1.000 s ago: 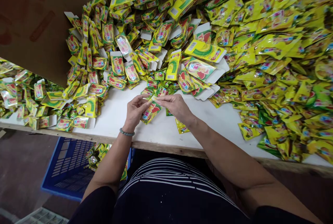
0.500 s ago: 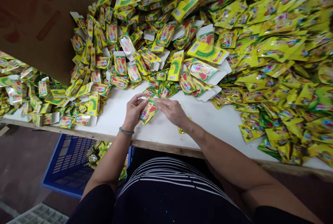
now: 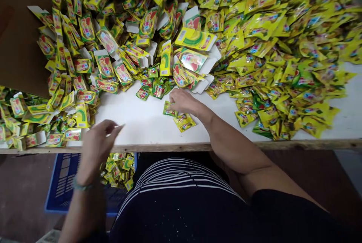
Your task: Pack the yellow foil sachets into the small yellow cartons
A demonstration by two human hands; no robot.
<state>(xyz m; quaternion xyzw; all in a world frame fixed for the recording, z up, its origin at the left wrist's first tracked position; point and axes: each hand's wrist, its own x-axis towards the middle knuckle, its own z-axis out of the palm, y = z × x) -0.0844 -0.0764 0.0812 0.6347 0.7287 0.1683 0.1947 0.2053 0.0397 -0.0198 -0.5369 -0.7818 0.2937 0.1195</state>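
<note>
My left hand (image 3: 98, 145) is over the front edge of the table, left of centre, slightly blurred. Its thumb stands apart from the curled fingers, and no sachet shows in it. My right hand (image 3: 182, 101) is down at the table top with bent fingers closed at the upper edge of a small green sachet (image 3: 169, 109). Just under that hand lies a yellow sachet (image 3: 185, 122), flat on the white table (image 3: 138, 126). A few green sachets (image 3: 158, 89) lie beyond the fingers, at the foot of the carton pile.
Small yellow-green cartons (image 3: 104, 64), several with open flaps, are heaped at the back and left. Loose yellow sachets (image 3: 263, 43) cover the right side. A large brown cardboard box (image 3: 19, 47) stands at left. Below the edge sits a blue basket (image 3: 60, 182) containing sachets (image 3: 118, 169).
The carton-printed packet held between both hands is no longer in them. My left hand has moved left and toward my body; my right hand has reached the green sachet. The view has shifted right.
</note>
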